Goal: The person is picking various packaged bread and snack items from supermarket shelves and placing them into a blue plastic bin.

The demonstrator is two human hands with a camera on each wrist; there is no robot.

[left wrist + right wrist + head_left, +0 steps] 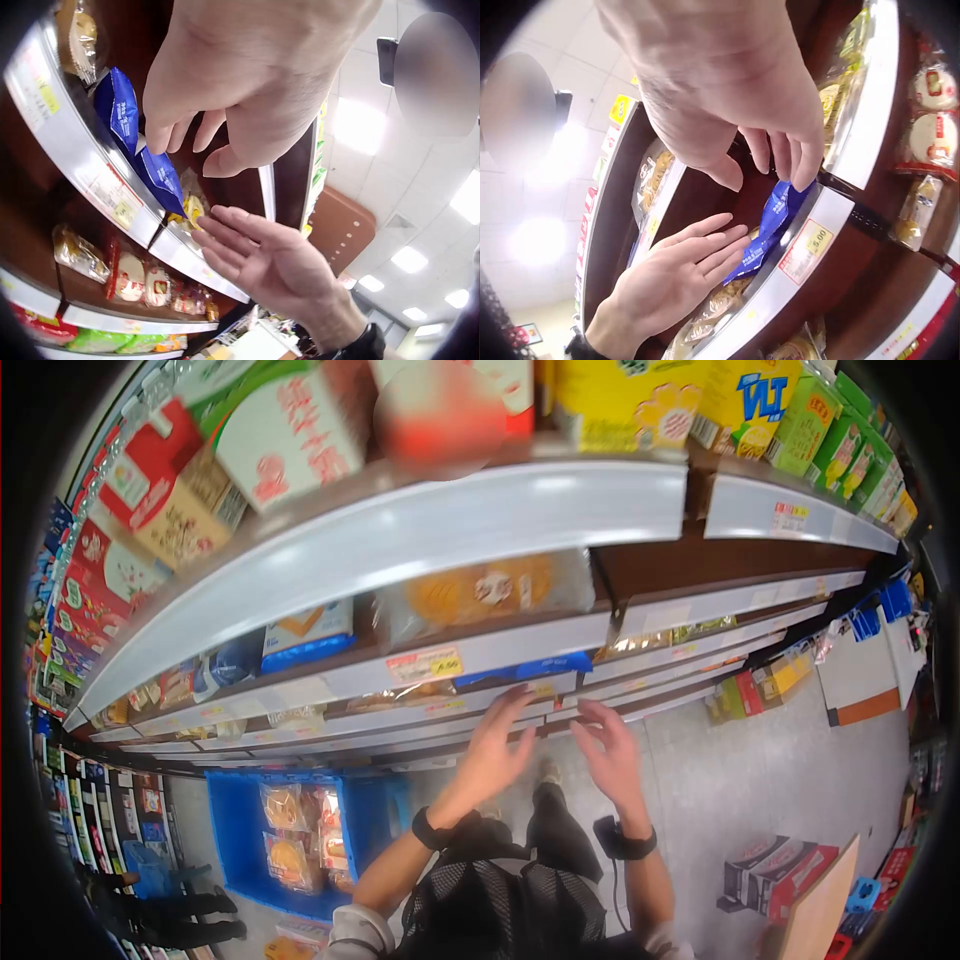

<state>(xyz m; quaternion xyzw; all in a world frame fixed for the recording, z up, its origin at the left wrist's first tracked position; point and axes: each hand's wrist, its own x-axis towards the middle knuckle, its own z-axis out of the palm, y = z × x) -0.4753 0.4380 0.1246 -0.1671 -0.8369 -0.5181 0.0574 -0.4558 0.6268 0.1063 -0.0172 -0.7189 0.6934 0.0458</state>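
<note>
Both hands are raised at a store shelf, apart from each other and holding nothing. In the head view the left hand (491, 751) and the right hand (612, 761) have loosely bent fingers. Blue packages (124, 120) lie on the shelf beside the left fingertips in the left wrist view; the right palm (281, 266) faces up past them. From the right wrist, the blue package (769, 229) shows under the right hand's (712, 90) fingertips, with the left hand (660, 281) at its other side. Whether any finger touches it, I cannot tell.
A blue crate (235, 850) with packaged bread stands on the floor at left. Bagged pastries (480, 592) sit on a shelf above the hands, and drink cartons (290, 445) fill the top. Red and black boxes (780, 875) stand at lower right. Price tags line the shelf edges.
</note>
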